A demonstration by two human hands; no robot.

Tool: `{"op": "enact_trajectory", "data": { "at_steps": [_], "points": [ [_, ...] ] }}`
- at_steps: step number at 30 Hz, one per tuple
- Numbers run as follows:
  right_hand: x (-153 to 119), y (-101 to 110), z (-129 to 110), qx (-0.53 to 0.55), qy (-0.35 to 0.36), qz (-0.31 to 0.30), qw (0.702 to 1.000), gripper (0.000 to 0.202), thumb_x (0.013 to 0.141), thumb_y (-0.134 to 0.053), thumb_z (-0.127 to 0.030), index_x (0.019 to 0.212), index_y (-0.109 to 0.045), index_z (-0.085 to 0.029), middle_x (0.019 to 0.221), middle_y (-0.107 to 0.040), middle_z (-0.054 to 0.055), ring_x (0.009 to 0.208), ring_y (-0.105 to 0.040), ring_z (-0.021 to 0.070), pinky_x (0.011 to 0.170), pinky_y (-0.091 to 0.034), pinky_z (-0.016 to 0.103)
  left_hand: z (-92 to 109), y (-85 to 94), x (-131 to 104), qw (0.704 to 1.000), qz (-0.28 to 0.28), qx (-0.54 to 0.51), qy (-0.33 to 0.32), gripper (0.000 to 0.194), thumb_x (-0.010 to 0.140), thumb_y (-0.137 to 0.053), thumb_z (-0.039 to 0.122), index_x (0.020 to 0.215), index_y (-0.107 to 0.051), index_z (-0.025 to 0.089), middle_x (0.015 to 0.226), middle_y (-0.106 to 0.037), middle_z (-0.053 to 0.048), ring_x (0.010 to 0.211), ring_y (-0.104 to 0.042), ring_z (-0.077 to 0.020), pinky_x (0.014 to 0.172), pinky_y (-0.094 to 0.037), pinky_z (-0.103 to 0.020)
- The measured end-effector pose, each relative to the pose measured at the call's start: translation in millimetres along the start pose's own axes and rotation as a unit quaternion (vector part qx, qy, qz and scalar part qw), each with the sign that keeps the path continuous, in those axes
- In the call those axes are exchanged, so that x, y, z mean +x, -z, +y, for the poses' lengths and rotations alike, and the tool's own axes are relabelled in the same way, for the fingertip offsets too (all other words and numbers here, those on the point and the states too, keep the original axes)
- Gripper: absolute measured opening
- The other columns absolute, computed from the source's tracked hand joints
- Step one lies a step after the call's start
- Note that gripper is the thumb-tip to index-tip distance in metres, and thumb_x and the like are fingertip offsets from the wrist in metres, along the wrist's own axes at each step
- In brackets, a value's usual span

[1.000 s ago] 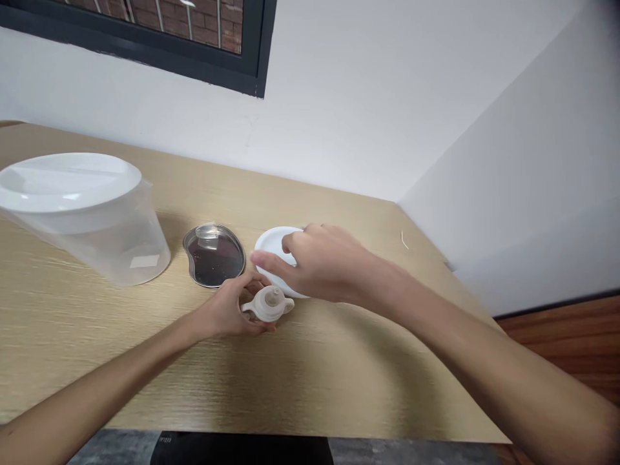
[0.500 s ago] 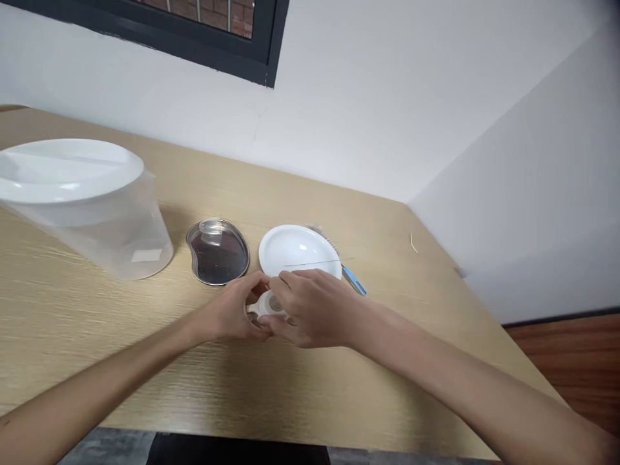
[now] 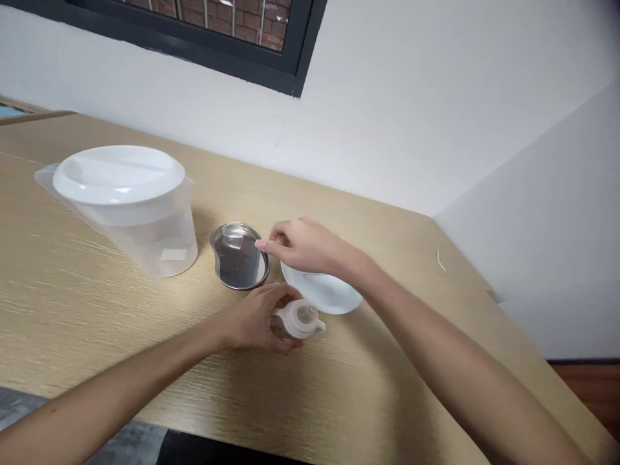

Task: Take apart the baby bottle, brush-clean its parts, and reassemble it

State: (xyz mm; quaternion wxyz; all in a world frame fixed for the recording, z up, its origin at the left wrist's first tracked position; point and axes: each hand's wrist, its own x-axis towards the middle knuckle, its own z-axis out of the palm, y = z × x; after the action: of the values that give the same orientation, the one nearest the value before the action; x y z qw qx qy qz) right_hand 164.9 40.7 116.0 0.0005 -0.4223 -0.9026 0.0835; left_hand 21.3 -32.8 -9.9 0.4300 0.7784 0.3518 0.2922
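I am keeping the bottle (image 3: 299,318) near the middle of the view, low over the worktop (image 3: 232,400), with the left hand (image 3: 254,318) — its fingers wrapping round the body from the left. Half a second ago the right hand (image 3: 307,245) was closing over the bottle's top; now I am holding it clear, above the white dish (image 3: 334,297), its thumb reaching across to the metal tray's rim. Those fingers are curling while the thumb is pointing outward; I cannot tell whether they are pinching anything. The top, hidden half a second ago, is now showing.

The bottle is wearing a broad white collar (image 3: 293,318) with a clear teat (image 3: 307,314) rising from it, and a pale handle (image 3: 320,327) is jutting out on the right. It is leaning towards the right of the view; whether its base is touching the worktop I cannot tell.

Further out, the metal tray (image 3: 237,268) is lying just left of the dish and carrying a clear piece (image 3: 233,236). The right forearm (image 3: 416,323) is now covering where a blue-handled tool was showing. The lidded pitcher (image 3: 165,226) is standing left of the tray — sitting further right in view than before, its spout now showing.
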Motion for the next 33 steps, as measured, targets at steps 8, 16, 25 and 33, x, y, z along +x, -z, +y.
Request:
{"op": "enact_trajectory", "data": {
  "at_steps": [8,16,25,33],
  "points": [
    [109,-68,1,-0.070,0.092,0.051,0.992,0.043,0.095,-0.069,-0.028,0.132,-0.058,-0.008,0.141,-0.053,0.024,0.132,-0.047,0.0341,0.108,-0.035,0.045,-1,0.1,1,0.999,0.004,-0.022,-0.027,0.061,0.064,-0.088,0.028,0.118,-0.061,0.024,0.113,-0.071,-0.003,0.101,-0.067,-0.0234,0.088,-0.053,-0.035],
    [121,-82,12,-0.043,0.085,0.074,0.993,0.026,0.097,-0.064,-0.027,0.117,-0.064,-0.011,0.129,-0.065,0.014,0.125,-0.056,0.0298,0.109,-0.038,0.050,5,2.1,1,1.000,0.005,-0.011,-0.023,0.058,0.063,-0.087,0.028,0.116,-0.063,0.025,0.108,-0.072,-0.002,0.095,-0.067,-0.0221,0.083,-0.053,-0.032],
    [23,-40,35,0.175,0.002,0.174,0.969,0.058,0.103,-0.049,-0.050,0.144,-0.033,-0.012,0.132,-0.063,0.017,0.119,-0.062,0.0198,0.096,-0.051,0.033,1,5.5,3,0.999,0.013,0.032,0.016,0.059,0.066,-0.088,0.037,0.121,-0.066,0.028,0.116,-0.074,-0.004,0.105,-0.068,-0.0277,0.091,-0.053,-0.038],
    [-102,-38,30,0.542,-0.013,0.209,0.814,0.048,0.089,-0.075,-0.044,0.129,-0.055,-0.027,0.125,-0.068,0.010,0.116,-0.068,0.0252,0.097,-0.056,0.044,4,6.1,4,0.999,0.014,0.020,0.046,0.060,0.066,-0.088,0.036,0.121,-0.065,0.026,0.118,-0.074,-0.006,0.106,-0.071,-0.0282,0.092,-0.055,-0.039]
  ]
}}
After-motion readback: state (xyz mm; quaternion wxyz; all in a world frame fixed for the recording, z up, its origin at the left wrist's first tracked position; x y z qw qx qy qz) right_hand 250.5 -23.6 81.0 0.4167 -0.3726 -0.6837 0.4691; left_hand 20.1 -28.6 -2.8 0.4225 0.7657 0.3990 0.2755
